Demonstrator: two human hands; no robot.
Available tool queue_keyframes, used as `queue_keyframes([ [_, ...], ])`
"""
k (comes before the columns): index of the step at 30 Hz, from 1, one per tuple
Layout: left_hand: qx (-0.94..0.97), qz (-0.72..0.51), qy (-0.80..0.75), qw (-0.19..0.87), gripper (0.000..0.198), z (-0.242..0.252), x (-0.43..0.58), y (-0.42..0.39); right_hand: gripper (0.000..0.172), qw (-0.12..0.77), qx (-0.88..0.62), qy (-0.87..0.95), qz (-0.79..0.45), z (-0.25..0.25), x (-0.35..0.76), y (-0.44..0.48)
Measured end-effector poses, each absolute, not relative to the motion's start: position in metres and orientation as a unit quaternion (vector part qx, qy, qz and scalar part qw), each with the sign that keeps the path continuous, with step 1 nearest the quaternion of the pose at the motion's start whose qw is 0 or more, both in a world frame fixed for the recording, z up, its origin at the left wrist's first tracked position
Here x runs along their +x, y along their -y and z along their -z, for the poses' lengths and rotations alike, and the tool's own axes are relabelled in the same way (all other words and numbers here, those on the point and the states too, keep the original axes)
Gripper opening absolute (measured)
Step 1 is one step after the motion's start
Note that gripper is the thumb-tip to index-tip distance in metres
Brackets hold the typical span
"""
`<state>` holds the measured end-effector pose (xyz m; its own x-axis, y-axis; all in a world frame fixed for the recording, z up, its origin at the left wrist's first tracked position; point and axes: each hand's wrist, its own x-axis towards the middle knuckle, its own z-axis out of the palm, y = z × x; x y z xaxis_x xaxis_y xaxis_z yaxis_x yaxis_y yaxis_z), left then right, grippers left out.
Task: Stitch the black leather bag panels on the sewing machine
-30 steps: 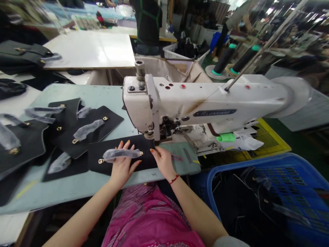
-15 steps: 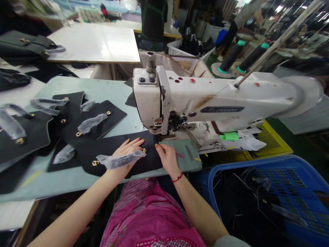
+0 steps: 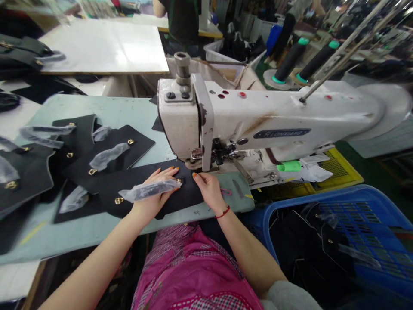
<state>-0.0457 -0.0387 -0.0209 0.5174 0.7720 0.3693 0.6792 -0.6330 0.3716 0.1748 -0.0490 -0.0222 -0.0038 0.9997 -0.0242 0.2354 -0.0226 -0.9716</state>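
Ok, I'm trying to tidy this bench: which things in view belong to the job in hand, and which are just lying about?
In the job, by the look of it:
black panel, with the left hand on it and the right hand at its edge
sewing machine

Just lying about, it seems:
small pink item
yellow crate
black bag, far left
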Motion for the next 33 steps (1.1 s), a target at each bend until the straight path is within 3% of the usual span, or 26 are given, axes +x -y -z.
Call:
queue_keyframes([
  [7, 0.865, -0.256, -0.422, 0.088, 0.027, 0.022, -0.048, 0.025, 0.048, 0.416, -0.564, 0.568, -0.431, 0.023, 0.178, 0.062],
  [12, 0.875, -0.256, -0.402, 0.081, 0.026, 0.024, -0.051, 0.021, 0.038, 0.398, -0.533, 0.5, -0.555, 0.029, 0.182, 0.096],
  [21, 0.853, -0.239, -0.444, 0.132, 0.039, 0.012, -0.049, 0.018, 0.042, 0.381, -0.464, 0.404, -0.69, 0.021, 0.191, 0.094],
  [33, 0.846, -0.204, -0.461, 0.174, 0.038, -0.012, -0.047, 0.014, 0.04, 0.336, -0.416, 0.294, -0.792, 0.016, 0.196, 0.085],
])
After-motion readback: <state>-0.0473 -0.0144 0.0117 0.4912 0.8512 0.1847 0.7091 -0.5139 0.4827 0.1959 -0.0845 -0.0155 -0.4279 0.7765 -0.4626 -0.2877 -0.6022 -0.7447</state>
